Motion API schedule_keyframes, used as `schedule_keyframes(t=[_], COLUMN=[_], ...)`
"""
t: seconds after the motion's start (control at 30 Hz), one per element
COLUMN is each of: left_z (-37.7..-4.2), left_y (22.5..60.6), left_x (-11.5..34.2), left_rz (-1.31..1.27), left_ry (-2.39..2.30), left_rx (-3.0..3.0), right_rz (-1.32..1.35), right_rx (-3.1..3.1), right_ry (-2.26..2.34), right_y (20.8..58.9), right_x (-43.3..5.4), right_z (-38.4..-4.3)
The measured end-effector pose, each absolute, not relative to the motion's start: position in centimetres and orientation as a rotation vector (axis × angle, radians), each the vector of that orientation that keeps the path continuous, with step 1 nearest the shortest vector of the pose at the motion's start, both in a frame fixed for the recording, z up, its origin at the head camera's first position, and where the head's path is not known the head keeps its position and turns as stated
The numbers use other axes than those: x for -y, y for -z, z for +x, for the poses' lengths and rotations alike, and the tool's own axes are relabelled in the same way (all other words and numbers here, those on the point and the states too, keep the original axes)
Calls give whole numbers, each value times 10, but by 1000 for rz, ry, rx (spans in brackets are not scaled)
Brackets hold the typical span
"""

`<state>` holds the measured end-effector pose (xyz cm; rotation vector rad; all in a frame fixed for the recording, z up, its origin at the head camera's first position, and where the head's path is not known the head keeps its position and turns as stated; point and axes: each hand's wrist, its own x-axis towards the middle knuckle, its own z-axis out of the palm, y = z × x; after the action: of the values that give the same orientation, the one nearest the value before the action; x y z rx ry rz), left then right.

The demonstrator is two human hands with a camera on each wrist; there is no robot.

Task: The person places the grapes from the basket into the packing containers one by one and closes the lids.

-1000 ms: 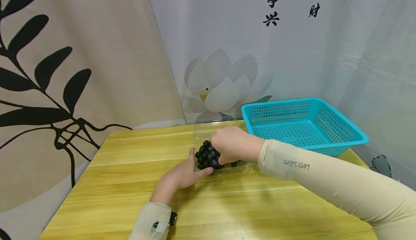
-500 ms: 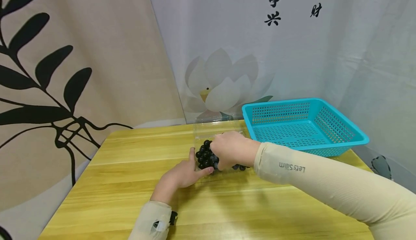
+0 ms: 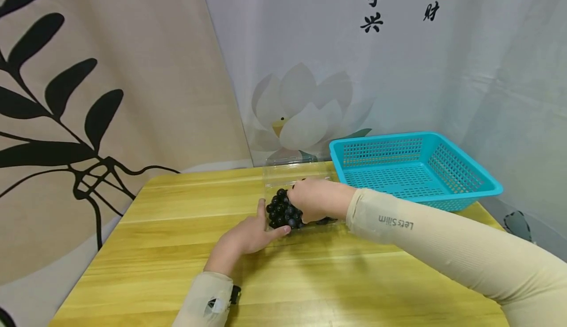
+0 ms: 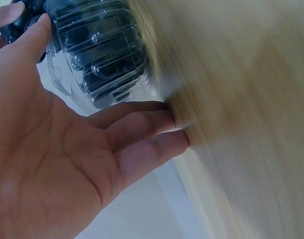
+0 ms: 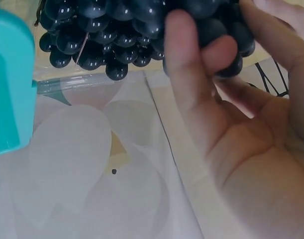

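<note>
A bunch of dark grapes [image 3: 283, 211] sits at a clear plastic box [image 4: 104, 50], whose transparent lid [image 3: 290, 172] stands folded back behind it. My right hand [image 3: 316, 199] grips the bunch from above; in the right wrist view its fingers [image 5: 184, 55] curl around several grapes [image 5: 124, 35]. In the head view this hand hides the middle of the bunch. My left hand [image 3: 249, 234] is at the box's near left corner, with the thumb at the front by the grapes. Its other fingers [image 4: 152, 149] extend, relaxed, beside the box near the table.
A turquoise perforated basket [image 3: 416, 174] stands at the back right of the wooden table [image 3: 199, 209], close behind my right forearm. A printed curtain [image 3: 310, 31] hangs just behind the table's far edge.
My right hand has shifted very slightly left, keeping its hold on the grapes. Dark grapes show differently below its wrist side. My left hand has stayed in place.
</note>
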<state>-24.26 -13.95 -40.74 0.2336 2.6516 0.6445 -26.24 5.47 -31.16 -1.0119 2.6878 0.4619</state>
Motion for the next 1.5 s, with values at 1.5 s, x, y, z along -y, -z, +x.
schedule_keyframes(t=[1.5], left_z=[-241], left_y=[406], left_x=[134], left_rz=[249], left_ry=[-630], left_rx=[-2672], right_rz=[-1504], right_rx=[-2484], right_ry=[-625], right_y=[345], right_x=[-90], right_z=[-283])
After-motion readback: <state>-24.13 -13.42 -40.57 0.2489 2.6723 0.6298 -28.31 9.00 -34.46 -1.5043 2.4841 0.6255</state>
